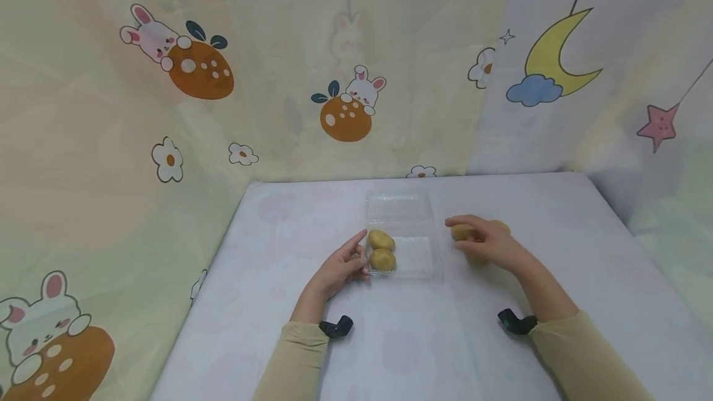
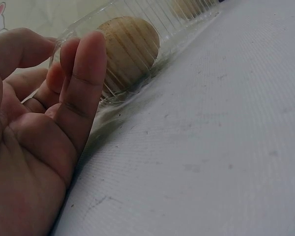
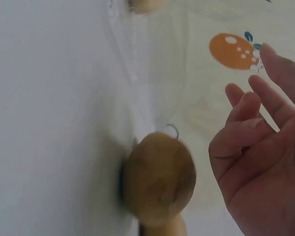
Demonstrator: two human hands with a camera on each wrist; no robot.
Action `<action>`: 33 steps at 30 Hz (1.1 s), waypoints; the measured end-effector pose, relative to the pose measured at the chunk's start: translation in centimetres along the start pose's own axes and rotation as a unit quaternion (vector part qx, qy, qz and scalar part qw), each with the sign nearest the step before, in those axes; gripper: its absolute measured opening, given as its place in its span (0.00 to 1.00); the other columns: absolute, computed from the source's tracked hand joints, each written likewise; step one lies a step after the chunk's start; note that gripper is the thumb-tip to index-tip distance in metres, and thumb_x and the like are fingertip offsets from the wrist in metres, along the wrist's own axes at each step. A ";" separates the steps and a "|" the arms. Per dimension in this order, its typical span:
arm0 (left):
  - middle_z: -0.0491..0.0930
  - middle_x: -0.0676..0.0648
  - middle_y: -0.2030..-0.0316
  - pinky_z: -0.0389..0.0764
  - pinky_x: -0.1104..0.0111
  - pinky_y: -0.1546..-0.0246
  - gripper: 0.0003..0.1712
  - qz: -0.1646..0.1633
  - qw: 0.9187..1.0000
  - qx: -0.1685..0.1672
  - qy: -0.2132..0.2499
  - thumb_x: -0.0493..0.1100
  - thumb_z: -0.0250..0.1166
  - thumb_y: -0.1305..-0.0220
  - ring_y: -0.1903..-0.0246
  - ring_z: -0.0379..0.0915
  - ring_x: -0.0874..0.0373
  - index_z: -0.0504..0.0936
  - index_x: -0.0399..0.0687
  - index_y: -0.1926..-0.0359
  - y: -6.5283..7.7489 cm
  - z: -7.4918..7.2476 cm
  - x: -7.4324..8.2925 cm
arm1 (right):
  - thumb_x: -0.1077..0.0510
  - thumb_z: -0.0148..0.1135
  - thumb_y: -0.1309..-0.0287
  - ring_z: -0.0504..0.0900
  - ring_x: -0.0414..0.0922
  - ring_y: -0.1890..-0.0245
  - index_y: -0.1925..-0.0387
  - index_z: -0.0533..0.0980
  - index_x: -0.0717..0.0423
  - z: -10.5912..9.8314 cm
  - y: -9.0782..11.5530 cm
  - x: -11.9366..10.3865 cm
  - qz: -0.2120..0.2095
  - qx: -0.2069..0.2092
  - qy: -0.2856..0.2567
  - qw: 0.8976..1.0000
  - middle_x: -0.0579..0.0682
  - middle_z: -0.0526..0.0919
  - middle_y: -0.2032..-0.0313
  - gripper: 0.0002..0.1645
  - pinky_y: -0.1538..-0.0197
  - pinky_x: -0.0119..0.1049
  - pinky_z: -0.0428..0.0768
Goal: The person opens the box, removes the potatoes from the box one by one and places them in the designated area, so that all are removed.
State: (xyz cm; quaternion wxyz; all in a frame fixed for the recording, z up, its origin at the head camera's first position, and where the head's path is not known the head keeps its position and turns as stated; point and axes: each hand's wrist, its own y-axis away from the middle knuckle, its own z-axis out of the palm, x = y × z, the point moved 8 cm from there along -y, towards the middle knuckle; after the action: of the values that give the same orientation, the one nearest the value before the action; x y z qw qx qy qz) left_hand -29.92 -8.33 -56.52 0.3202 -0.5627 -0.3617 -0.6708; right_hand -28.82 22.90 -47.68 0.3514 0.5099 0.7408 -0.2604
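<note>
An open clear plastic box [image 1: 414, 255] lies on the table with its lid [image 1: 398, 206] folded back. Two potatoes, one behind [image 1: 381, 240] and one in front [image 1: 382, 260], sit along its left side. My left hand [image 1: 341, 270] holds the box's left edge, thumb at the rim and fingers against the ribbed wall [image 2: 132, 49]. Over a few loose potatoes [image 1: 462, 232] to the right of the box hovers my right hand [image 1: 490, 245], fingers spread and partly bent, gripping nothing. In the right wrist view a potato [image 3: 160, 179] stands apart from the fingers.
A pale cloth covers the table [image 1: 401, 351]. Behind it hangs a printed curtain [image 1: 278, 79] with rabbits, flowers and a moon. Each wrist wears a black camera mount, one on the left [image 1: 337, 327] and one on the right [image 1: 517, 322].
</note>
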 end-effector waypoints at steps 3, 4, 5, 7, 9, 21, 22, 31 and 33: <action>0.66 0.51 0.56 0.86 0.63 0.57 0.40 0.000 1.000 -0.001 -0.001 0.36 0.58 0.30 0.65 0.75 0.59 0.54 0.66 0.23 0.1 0.1 0.1 | 0.42 0.66 0.39 0.71 0.46 0.65 0.37 0.72 0.32 0.8 -1.3 -0.5 0.016 -0.027 0.001 1.000 0.49 0.78 0.44 0.28 0.63 0.34 0.73; 0.66 0.51 0.56 0.86 0.63 0.57 0.40 0.000 1.000 0.001 -0.002 0.36 0.58 0.30 0.66 0.75 0.59 0.55 0.66 0.24 0.1 0.0 0.1 | 0.41 0.65 0.39 0.71 0.46 0.65 0.38 0.71 0.31 1.0 -1.6 -0.8 0.019 -0.035 0.000 0.999 0.48 0.77 0.43 0.28 0.63 0.36 0.73; 0.66 0.51 0.56 0.86 0.63 0.57 0.40 0.000 1.000 0.001 -0.002 0.36 0.58 0.30 0.66 0.75 0.59 0.55 0.67 0.24 0.1 0.0 0.1 | 0.40 0.65 0.40 0.74 0.47 0.63 0.38 0.71 0.31 1.1 -2.0 -1.0 0.020 -0.042 -0.004 0.999 0.48 0.77 0.43 0.28 0.60 0.38 0.75; 0.65 0.51 0.56 0.86 0.63 0.57 0.40 -0.001 1.000 0.003 -0.002 0.36 0.58 0.31 0.66 0.75 0.59 0.56 0.68 0.24 0.1 0.0 0.1 | 0.37 0.64 0.40 0.77 0.51 0.53 0.39 0.71 0.27 1.6 -2.8 -1.3 0.030 -0.055 -0.011 0.998 0.45 0.76 0.41 0.28 0.51 0.44 0.78; 0.65 0.51 0.57 0.86 0.63 0.58 0.40 -0.001 1.000 0.006 -0.004 0.36 0.58 0.31 0.66 0.75 0.60 0.56 0.69 0.25 0.1 0.0 0.1 | 0.33 0.63 0.42 0.74 0.56 0.40 0.40 0.71 0.23 2.0 -3.5 -1.6 0.038 -0.065 -0.015 0.997 0.40 0.75 0.40 0.28 0.42 0.51 0.77; 0.66 0.51 0.57 0.86 0.62 0.57 0.39 -0.003 1.000 0.006 -0.002 0.36 0.58 0.30 0.66 0.75 0.59 0.58 0.72 0.26 0.1 0.0 0.1 | 0.37 0.63 0.39 0.74 0.47 0.76 0.36 0.69 0.27 5.4 -7.9 -3.9 -0.006 -0.159 -0.046 0.986 0.46 0.76 0.38 0.29 0.71 0.40 0.79; 0.66 0.51 0.57 0.86 0.62 0.57 0.39 -0.003 1.000 0.006 -0.001 0.36 0.58 0.30 0.66 0.75 0.59 0.58 0.72 0.26 0.1 0.0 0.1 | 0.38 0.63 0.38 0.74 0.47 0.77 0.36 0.69 0.28 5.7 -8.2 -4.0 -0.011 -0.167 -0.040 0.985 0.48 0.76 0.38 0.29 0.70 0.40 0.79; 0.66 0.50 0.58 0.86 0.62 0.57 0.39 -0.002 1.000 0.004 0.004 0.34 0.57 0.30 0.67 0.75 0.59 0.58 0.70 0.26 0.0 0.0 0.2 | 0.46 0.60 0.33 0.72 0.46 0.80 0.34 0.71 0.40 8.5 -9.8 -5.2 -0.027 -0.227 -0.006 0.974 0.48 0.76 0.38 0.27 0.69 0.49 0.80; 0.66 0.50 0.58 0.86 0.62 0.57 0.39 0.000 1.000 0.002 0.004 0.34 0.57 0.30 0.67 0.75 0.59 0.57 0.69 0.25 0.0 0.0 0.2 | 0.47 0.60 0.33 0.72 0.45 0.81 0.34 0.71 0.41 9.1 -10.0 -5.2 -0.024 -0.234 -0.006 0.972 0.46 0.76 0.39 0.27 0.71 0.45 0.79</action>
State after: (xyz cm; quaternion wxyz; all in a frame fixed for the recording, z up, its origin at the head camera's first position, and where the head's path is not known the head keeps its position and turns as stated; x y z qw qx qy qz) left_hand -29.95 -8.35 -56.32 0.3224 -0.5595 -0.3616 -0.6725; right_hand -34.70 9.66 -48.98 0.4594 0.3940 0.7908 -0.0913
